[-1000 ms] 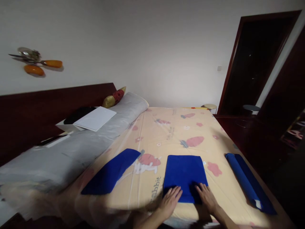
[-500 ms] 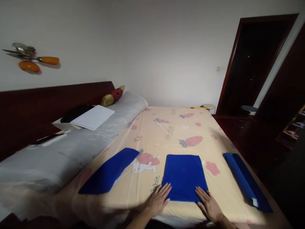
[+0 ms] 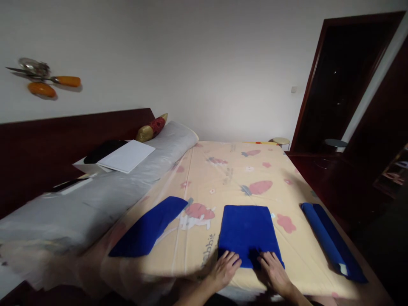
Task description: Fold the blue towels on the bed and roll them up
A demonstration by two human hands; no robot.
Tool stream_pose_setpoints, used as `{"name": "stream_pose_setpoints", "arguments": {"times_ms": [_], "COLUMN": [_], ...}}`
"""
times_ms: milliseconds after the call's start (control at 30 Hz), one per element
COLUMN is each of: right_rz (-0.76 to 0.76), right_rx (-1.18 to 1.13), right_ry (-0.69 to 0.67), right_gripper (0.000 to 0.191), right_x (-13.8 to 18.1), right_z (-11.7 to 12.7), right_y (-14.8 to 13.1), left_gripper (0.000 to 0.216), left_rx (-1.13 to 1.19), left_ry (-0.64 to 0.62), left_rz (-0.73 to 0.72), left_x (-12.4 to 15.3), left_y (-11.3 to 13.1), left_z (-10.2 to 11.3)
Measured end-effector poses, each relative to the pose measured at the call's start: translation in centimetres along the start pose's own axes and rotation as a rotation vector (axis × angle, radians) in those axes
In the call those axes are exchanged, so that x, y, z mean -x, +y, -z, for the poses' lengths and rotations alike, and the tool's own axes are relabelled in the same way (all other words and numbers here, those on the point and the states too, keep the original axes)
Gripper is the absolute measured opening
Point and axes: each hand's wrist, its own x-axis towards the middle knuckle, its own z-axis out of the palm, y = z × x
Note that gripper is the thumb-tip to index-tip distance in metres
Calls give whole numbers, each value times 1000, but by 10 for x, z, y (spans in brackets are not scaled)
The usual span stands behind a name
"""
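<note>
A folded blue cloth lies on the yellow patterned bed sheet near the bed's front edge. My left hand rests on its near left corner, fingers stretched flat. My right hand lies on its near right edge, fingers also flat and spread. Another folded blue cloth lies to the left, apart from both hands. A rolled blue cloth lies along the right side of the bed.
A long grey bolster runs along the dark headboard, with a white sheet of paper and a red-gold cushion on it. A dark doorway and dark furniture stand at the right.
Both hands slid outward to the cloth's near corners, then came back inward onto its near edge. The cloth stays flat in place.
</note>
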Motion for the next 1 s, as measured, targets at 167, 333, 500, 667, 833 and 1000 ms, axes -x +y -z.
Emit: {"name": "stream_pose_setpoints", "arguments": {"times_ms": [167,333,500,667,833,1000], "right_rz": [-19,-100,-141,-176,-230,-258], "right_rx": [-21,-77,-114,-144,-186,-241], "right_ry": [-116,-81,-55,-38,-23,-43], "right_gripper": [54,44,38,36,30,33], "right_x": [-1,-3,-9,-11,-9,-8], "right_z": [2,13,21,24,26,26], "right_y": [-13,-6,3,18,39,52], "left_gripper": [52,55,42,34,22,34], "left_rx": [14,60,110,173,269,379], "left_ry": [-117,-108,-82,-28,-20,-71], "left_rz": [31,150,247,320,405,484], "left_x": [-1,-1,1,6,9,10], "left_y": [11,-2,-21,-39,-56,-71], "left_z": [-3,-3,9,18,17,13]}}
